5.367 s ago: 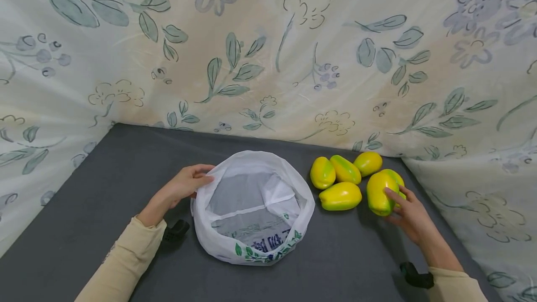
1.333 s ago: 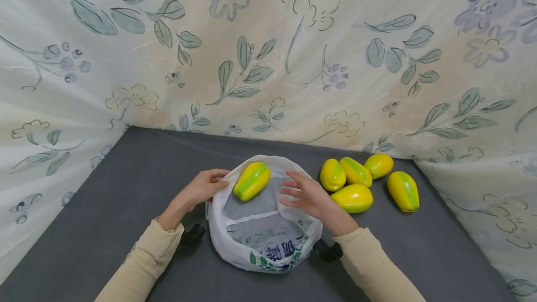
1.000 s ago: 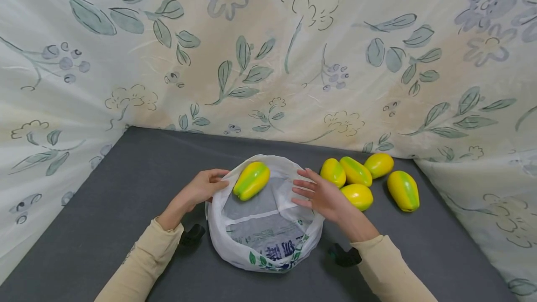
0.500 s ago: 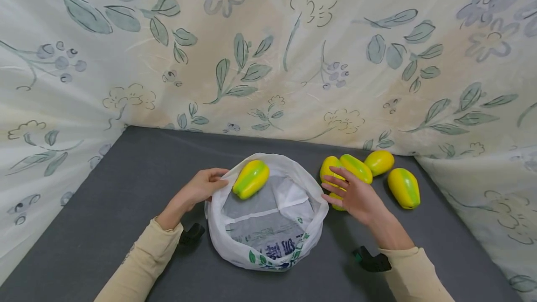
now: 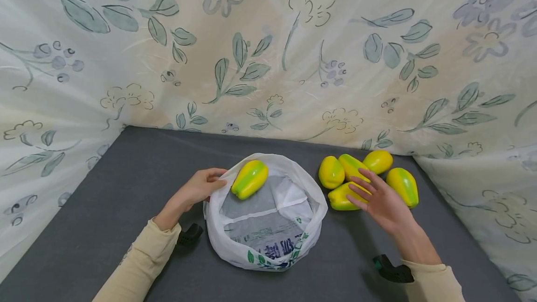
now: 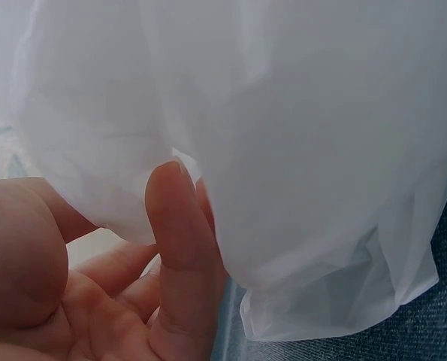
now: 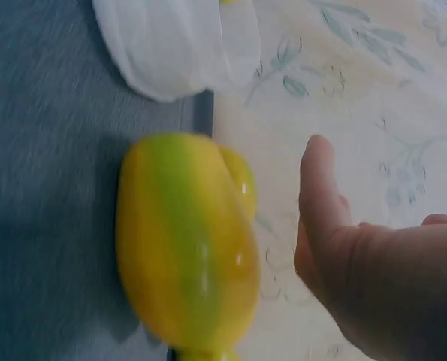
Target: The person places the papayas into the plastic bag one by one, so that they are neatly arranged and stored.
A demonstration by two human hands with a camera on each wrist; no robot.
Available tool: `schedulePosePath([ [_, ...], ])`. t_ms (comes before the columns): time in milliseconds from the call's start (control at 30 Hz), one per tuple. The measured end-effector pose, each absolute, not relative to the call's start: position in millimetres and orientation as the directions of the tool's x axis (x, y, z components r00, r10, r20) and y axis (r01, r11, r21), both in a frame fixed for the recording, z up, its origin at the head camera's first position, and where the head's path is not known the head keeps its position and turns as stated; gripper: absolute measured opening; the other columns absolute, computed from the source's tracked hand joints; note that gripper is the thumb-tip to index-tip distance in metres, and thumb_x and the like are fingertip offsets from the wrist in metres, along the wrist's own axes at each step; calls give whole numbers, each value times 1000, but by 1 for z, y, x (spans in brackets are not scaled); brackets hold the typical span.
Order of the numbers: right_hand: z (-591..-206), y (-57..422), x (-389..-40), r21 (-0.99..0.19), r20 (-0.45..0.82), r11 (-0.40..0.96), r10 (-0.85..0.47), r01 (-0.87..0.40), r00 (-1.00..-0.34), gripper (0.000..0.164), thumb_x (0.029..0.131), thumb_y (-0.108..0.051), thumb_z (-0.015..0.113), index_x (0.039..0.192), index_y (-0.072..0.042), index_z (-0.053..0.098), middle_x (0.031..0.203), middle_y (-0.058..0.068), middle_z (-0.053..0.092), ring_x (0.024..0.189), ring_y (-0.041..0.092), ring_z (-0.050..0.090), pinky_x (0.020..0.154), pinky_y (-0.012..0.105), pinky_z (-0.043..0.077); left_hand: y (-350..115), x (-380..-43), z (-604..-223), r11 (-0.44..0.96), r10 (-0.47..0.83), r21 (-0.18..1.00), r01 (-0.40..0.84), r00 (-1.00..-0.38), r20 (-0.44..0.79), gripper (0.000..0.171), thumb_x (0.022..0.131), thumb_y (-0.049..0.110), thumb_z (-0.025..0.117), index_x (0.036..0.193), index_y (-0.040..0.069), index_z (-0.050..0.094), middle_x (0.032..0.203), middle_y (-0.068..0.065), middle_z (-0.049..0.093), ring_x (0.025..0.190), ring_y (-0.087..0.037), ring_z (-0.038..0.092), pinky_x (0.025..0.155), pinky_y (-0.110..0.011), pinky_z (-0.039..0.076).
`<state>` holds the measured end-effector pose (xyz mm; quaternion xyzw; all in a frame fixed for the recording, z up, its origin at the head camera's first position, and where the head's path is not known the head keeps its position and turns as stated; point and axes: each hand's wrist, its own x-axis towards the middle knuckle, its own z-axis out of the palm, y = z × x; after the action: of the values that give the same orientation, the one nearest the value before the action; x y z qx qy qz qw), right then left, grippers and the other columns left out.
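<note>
A white plastic bag with green leaf print stands with its mouth wide and its rim rolled outward. Inside it, at the back left, lies one yellow-green papaya. My left hand pinches the left rim; in the left wrist view its thumb and fingers meet the thin bag wall. To the right, my right hand hovers with fingers spread, holding nothing, over the loose papayas. It partly covers some of them. In the right wrist view a papaya looms close, apart from the right hand.
Several papayas cluster right of the bag, with one papaya at the far right. Everything rests on a dark grey cloth-covered table. A flower-printed curtain encloses the back and sides. Each wrist wears a black band.
A papaya was in the right hand earlier; one now lies in the bag. Since then the right hand has moved from the bag rightward over the loose papayas. The left hand keeps the rim.
</note>
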<state>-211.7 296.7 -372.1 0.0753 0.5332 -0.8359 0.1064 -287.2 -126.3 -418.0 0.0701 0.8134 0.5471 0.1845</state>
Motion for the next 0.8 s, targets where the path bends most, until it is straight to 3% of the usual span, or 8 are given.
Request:
schedulePosePath([
  [267, -385, 332, -198, -840, -187, -510, -50, 187, -981, 20, 102, -26, 45, 118, -20, 55, 111, 2, 60, 107, 20, 57, 88, 42, 49, -126, -288, -420, 395, 311, 915, -85, -925, -220, 44, 97, 14, 56, 138, 2, 46, 115, -16, 61, 83, -22, 61, 64, -34, 53],
  [600, -395, 361, -190, -784, -306, -573, 21, 239, -952, 18, 99, -26, 52, 115, -21, 58, 104, 2, 63, 100, 20, 60, 88, 44, 49, -126, -288, -419, 398, 313, 914, -76, -926, -213, 44, 97, 15, 57, 138, 1, 46, 117, -17, 61, 82, -22, 61, 64, -34, 53],
  [800, -401, 369, -194, -798, -377, -526, 55, 294, -925, 16, 99, -29, 52, 112, -23, 58, 101, -1, 62, 96, 18, 59, 86, 42, 50, -127, -287, -418, 396, 313, 915, -81, -925, -217, 45, 97, 15, 56, 139, 1, 45, 118, -18, 59, 83, -22, 61, 65, -34, 54],
])
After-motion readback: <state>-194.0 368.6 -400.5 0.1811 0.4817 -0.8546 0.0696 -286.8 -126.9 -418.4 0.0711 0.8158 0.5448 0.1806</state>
